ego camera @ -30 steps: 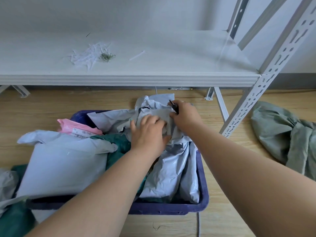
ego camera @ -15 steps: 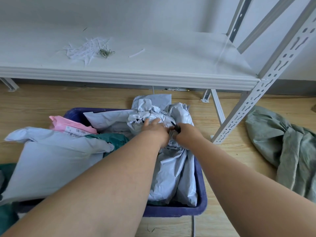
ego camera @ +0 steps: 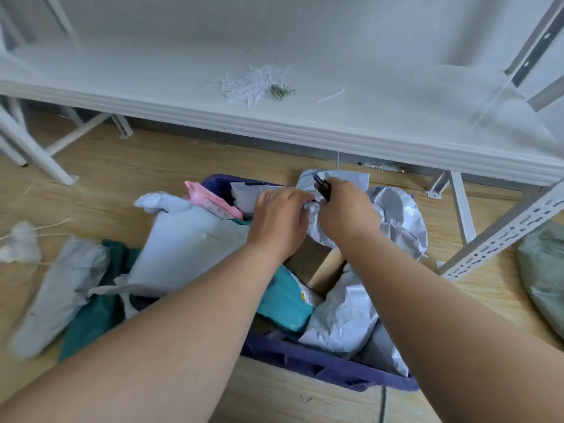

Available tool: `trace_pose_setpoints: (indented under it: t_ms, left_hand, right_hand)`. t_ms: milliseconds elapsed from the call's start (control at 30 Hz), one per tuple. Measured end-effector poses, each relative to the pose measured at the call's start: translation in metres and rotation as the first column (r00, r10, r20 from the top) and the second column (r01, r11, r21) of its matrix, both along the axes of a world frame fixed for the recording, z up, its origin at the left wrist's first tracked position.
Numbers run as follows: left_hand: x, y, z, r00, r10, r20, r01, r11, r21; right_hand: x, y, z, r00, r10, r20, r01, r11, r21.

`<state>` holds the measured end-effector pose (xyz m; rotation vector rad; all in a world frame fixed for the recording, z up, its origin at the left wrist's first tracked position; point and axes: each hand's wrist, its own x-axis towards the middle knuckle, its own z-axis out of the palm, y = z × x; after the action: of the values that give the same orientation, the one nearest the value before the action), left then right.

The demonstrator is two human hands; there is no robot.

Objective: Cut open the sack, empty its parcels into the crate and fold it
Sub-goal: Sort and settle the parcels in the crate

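Fingers: right hand (ego camera: 345, 215) has them curled round a small black cutter (ego camera: 322, 187) and looks to be pinching the grey bag (ego camera: 396, 221) too; left hand (ego camera: 280, 221) lies with its fingers bent over the same bag right beside it, can't tell if it's actually gripping.
Crate: blue crate (ego camera: 320, 363) on the floor, stuffed way past the rim with parcels, pink one (ego camera: 210, 203), teal one (ego camera: 287, 297), pale grey ones.
Strays: a grey parcel (ego camera: 58, 297) and a dark green one (ego camera: 91, 315) sit on the floor left of the crate, not in it.
Sack: green sack (ego camera: 543, 270) is lying crumpled on the floor far right, well apart from both hands, not folded yet.
Shelf: white shelf (ego camera: 305, 129) above, with a little heap of white scraps (ego camera: 253, 83).
Where we're at, I'd guess: mostly emptied, just tidying the pile.
Risk 1: blade so close to the left hand, one slip on that slick plastic and it nicks skin or slits a parcel.
Risk 2: pile's overfull, pushing on the top bag could shove more parcels over the side.
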<state>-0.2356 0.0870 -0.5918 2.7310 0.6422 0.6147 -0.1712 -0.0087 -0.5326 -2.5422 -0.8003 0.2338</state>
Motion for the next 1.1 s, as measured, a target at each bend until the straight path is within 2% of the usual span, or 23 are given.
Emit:
trace_pose_setpoints:
  t_ms: [200, 267, 367, 467, 533, 600, 667, 733, 833, 933, 1000, 1100]
  left_hand:
    - [-0.084, 0.069, 0.043, 0.97, 0.244, -0.007, -0.243, 0.97, 0.023]
    - [-0.122, 0.094, 0.055, 0.947, 0.322, -0.014, -0.322, 0.943, -0.081]
    - [-0.177, 0.134, 0.054, 0.883, 0.469, -0.029, -0.461, 0.853, -0.245]
    - [-0.219, 0.168, 0.029, 0.811, 0.585, -0.001, -0.534, 0.741, -0.408]
    - [-0.241, 0.186, -0.004, 0.748, 0.663, -0.011, -0.587, 0.655, -0.475]
    - [-0.262, 0.2, -0.044, 0.721, 0.686, -0.097, -0.643, 0.611, -0.462]
    - [-0.282, 0.215, -0.078, 0.726, 0.634, -0.267, -0.681, 0.605, -0.413]
    - [-0.302, 0.227, -0.1, 0.68, 0.571, -0.461, -0.731, 0.58, -0.36]
    - [-0.317, 0.241, -0.125, 0.599, 0.508, -0.619, -0.766, 0.588, -0.259]
    - [-0.316, 0.25, -0.144, 0.544, 0.52, -0.658, -0.801, 0.554, -0.225]
    - [-0.311, 0.252, -0.151, 0.548, 0.539, -0.639, -0.8, 0.561, -0.213]
    - [-0.299, 0.247, -0.144, 0.59, 0.652, -0.477, -0.802, 0.542, -0.252]
  right_hand:
    - [-0.067, 0.069, 0.009, 0.98, 0.194, -0.045, -0.185, 0.97, 0.155]
    - [-0.093, 0.09, 0.01, 0.96, 0.276, -0.046, -0.267, 0.953, 0.144]
    - [-0.129, 0.113, 0.009, 0.916, 0.392, -0.083, -0.383, 0.917, 0.107]
    - [-0.162, 0.141, 0.009, 0.885, 0.464, -0.051, -0.463, 0.886, 0.026]
    - [-0.179, 0.165, 0.011, 0.852, 0.516, -0.085, -0.521, 0.852, -0.045]
    - [-0.193, 0.184, 0.01, 0.831, 0.54, -0.134, -0.556, 0.82, -0.136]
    - [-0.205, 0.195, 0.001, 0.837, 0.535, -0.111, -0.547, 0.826, -0.136]
    - [-0.214, 0.2, -0.01, 0.85, 0.521, -0.079, -0.527, 0.842, -0.119]
    - [-0.221, 0.209, -0.024, 0.85, 0.525, -0.05, -0.523, 0.829, -0.198]
    - [-0.225, 0.213, -0.032, 0.861, 0.508, -0.017, -0.499, 0.839, -0.216]
    - [-0.227, 0.214, -0.036, 0.865, 0.502, 0.005, -0.487, 0.841, -0.234]
    - [-0.23, 0.214, -0.037, 0.871, 0.491, 0.023, -0.473, 0.85, -0.232]
